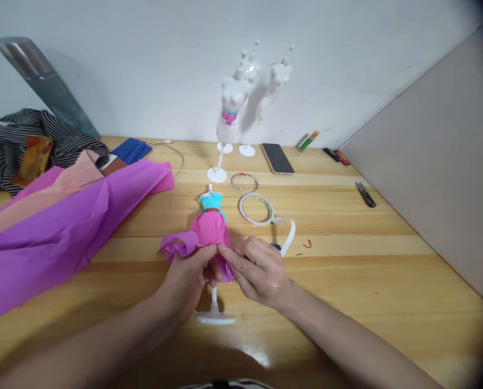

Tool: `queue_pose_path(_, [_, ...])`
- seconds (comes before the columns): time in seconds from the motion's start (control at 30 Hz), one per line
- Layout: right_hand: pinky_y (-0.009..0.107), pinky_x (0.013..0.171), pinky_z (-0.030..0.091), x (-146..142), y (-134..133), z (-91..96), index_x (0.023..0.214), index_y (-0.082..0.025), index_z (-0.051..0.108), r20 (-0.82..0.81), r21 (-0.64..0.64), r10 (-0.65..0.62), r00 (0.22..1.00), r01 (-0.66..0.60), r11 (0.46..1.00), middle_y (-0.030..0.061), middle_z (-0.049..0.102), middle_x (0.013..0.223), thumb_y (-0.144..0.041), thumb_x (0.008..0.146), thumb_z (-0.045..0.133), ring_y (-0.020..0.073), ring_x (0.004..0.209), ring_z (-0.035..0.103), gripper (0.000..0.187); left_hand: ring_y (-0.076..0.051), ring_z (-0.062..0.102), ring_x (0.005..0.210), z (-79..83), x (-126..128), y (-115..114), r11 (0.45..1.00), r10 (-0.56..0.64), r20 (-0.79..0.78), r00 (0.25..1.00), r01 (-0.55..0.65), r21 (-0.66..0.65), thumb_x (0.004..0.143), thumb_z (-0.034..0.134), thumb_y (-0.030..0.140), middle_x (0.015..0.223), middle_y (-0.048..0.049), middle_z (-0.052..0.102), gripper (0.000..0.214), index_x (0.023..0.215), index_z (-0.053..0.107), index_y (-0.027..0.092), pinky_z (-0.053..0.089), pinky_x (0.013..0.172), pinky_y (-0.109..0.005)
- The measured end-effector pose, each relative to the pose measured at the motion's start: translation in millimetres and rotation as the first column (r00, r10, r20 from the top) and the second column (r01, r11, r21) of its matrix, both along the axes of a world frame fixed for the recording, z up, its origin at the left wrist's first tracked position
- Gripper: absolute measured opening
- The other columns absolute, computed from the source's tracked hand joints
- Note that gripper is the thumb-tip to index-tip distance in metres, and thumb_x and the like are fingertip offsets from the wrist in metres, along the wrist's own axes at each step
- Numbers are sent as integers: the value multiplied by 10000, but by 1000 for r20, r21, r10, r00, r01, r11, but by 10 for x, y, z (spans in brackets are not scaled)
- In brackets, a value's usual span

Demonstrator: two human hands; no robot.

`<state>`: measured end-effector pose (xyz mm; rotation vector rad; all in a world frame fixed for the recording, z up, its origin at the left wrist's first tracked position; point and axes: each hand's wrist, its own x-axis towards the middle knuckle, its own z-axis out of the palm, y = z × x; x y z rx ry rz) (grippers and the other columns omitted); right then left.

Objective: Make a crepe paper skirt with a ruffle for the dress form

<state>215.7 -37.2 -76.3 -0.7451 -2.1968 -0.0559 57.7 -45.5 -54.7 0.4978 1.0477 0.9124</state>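
Observation:
A small dress-form mannequin [210, 201] with a white stand base [215, 319] lies or leans with its base toward me. It wears a turquoise top [211, 200], a thin brown belt and a pink skirt [211, 229] that looks like crepe paper. My left hand [193, 270] pinches the skirt's lower edge between thumb and fingers. Close beside it, my right hand [261, 269] pinches the same edge, the fingertips of both hands almost touching. A purple paper strip [180, 243] curls out to the left from under the skirt edge. My fingers hide part of the hem.
White mannequins [234, 96] stand at the back, near a phone [277, 158] and a green tube [308, 141]. Tape rolls [256, 209] lie right of the dressed form, thread snips [365, 194] farther right. Purple paper [75, 227], striped cloth [73, 132] and a bottle [47, 81] occupy the left.

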Motion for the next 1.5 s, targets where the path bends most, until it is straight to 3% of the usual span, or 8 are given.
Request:
queue_pose_path(0.1, [298,529,392,23,32,-26,1336,-145,497,1,41,32,999,-32,999,57,579,725,-91,841,503,176,642,499,498,-83,456,430,-18,-6,8,1000,1,14,1000,-1,-26,619,708,366,437,15,524,290,525,531,156,326,436,-206])
queue_pose_path(0.3, [297,515,372,86,62,-52,1294,-185,537,45,48,101,994,-103,994,48,641,753,-119,866,497,163,624,516,435,-79,451,428,-52,-4,14,999,11,46,999,-10,-33,616,712,355,439,21,525,266,546,556,151,313,429,-203])
queue_pose_path(0.53, [339,548,438,58,27,-8,1137,-152,593,-112,-43,153,982,-158,986,84,612,754,-274,832,517,194,635,545,337,-97,476,451,-40,-13,-6,1000,-27,47,999,28,-12,654,692,361,453,2,538,280,538,544,154,359,467,-223])
queue_pose_path(0.63, [333,542,426,27,7,-10,1062,-154,600,-105,-37,112,988,-117,992,83,611,741,-229,799,573,193,631,534,274,-96,477,442,-36,-8,-5,1000,-23,52,998,23,2,644,710,370,449,2,541,284,554,559,147,349,446,-213])
queue_pose_path(0.87, [327,611,467,-55,-30,127,1095,-160,607,-253,-319,17,967,-100,943,82,600,814,-164,812,512,189,722,558,299,-85,490,433,-63,15,-31,996,27,45,999,-31,87,644,756,380,465,15,558,286,628,607,136,342,399,-182])
queue_pose_path(1.07, [311,644,467,-114,-10,181,1017,-151,639,-284,-460,-4,959,-133,878,56,579,776,-169,836,505,176,745,559,227,-84,483,406,-100,29,-46,989,58,-8,998,-56,138,622,770,433,429,13,551,344,583,601,135,368,385,-183])
queue_pose_path(1.23, [302,636,442,-109,-3,164,964,-146,651,-313,-523,-22,949,-153,838,34,547,725,-189,855,495,164,713,539,195,-70,467,390,-115,34,-48,990,22,-11,1000,-20,143,620,765,452,439,4,564,369,576,598,126,371,381,-173])
queue_pose_path(1.5, [306,637,434,-97,-9,161,960,-145,651,-292,-548,-30,956,-141,824,38,543,726,-189,868,489,168,721,535,191,-99,514,454,-110,31,-67,989,16,68,998,-26,146,681,737,381,484,8,567,283,674,609,129,392,385,-178])
